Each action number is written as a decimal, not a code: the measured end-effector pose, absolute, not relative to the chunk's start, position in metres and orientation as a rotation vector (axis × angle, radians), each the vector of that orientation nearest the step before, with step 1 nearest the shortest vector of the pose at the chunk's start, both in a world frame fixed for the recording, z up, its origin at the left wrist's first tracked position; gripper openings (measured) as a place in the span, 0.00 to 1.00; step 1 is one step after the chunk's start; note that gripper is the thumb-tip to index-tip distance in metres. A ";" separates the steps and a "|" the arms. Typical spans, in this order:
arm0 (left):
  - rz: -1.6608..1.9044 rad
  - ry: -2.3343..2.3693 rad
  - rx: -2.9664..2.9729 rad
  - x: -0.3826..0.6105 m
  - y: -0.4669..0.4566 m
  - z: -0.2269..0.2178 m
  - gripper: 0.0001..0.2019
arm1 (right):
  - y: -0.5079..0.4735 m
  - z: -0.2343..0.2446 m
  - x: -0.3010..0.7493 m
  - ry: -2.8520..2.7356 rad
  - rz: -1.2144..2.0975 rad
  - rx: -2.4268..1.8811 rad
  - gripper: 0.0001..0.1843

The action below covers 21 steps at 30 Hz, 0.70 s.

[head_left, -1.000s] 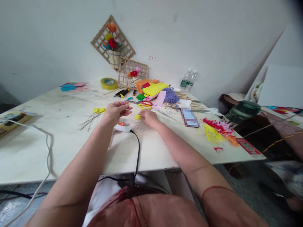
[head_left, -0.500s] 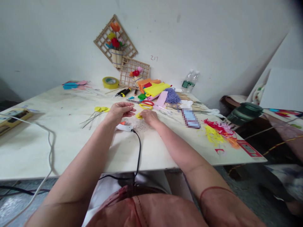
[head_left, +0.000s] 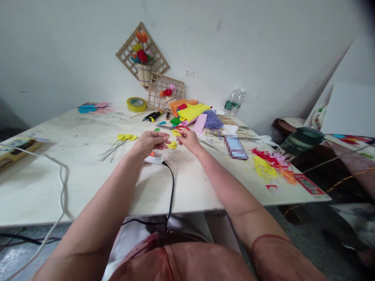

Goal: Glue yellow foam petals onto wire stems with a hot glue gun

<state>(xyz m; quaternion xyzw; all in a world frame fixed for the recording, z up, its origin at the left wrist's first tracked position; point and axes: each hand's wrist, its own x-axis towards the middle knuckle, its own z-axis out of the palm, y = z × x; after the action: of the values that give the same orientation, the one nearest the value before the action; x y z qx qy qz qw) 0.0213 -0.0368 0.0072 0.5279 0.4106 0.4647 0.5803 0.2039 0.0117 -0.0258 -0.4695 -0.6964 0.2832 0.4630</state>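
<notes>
Over the middle of the table, my left hand point(head_left: 152, 140) is closed in a pinch; whatever is between its fingertips is too small to make out. My right hand point(head_left: 188, 139) faces it a short gap away, thumb and fingers pinched together, their contents also unclear. Just below the gap lies a small stack of yellow petal-shaped pieces point(head_left: 172, 145). Under my left hand rests a white hot glue gun point(head_left: 153, 160), partly hidden, with an orange part showing. Scissors point(head_left: 182, 127) with red and yellow handles lie behind my hands. Yellow petals on thin wire stems point(head_left: 126, 137) lie left.
A black cord point(head_left: 172, 183) runs over the front edge. At the back are yellow tape point(head_left: 136, 104), coloured sheets point(head_left: 195, 112), purple yarn point(head_left: 213, 119) and flower lattices point(head_left: 166, 84). A phone point(head_left: 236, 146) and yellow scraps point(head_left: 265, 168) lie right; a power strip point(head_left: 20, 150) left.
My right hand has lifted off the yellow pieces and moved slightly up and away, uncovering them. My left hand has come a little lower, its fingertips nearer the stack.
</notes>
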 end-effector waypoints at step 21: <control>1.014 0.939 1.343 0.020 -0.036 0.005 0.16 | -0.007 0.052 0.195 -1.744 1.029 -1.003 0.06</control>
<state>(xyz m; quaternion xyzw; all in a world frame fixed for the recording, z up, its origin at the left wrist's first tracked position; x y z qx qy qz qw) 0.0200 -0.0364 0.0053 0.5724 0.4001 0.4321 0.5707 0.1949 -0.0070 0.0522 -0.4015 -0.6979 0.4117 0.4269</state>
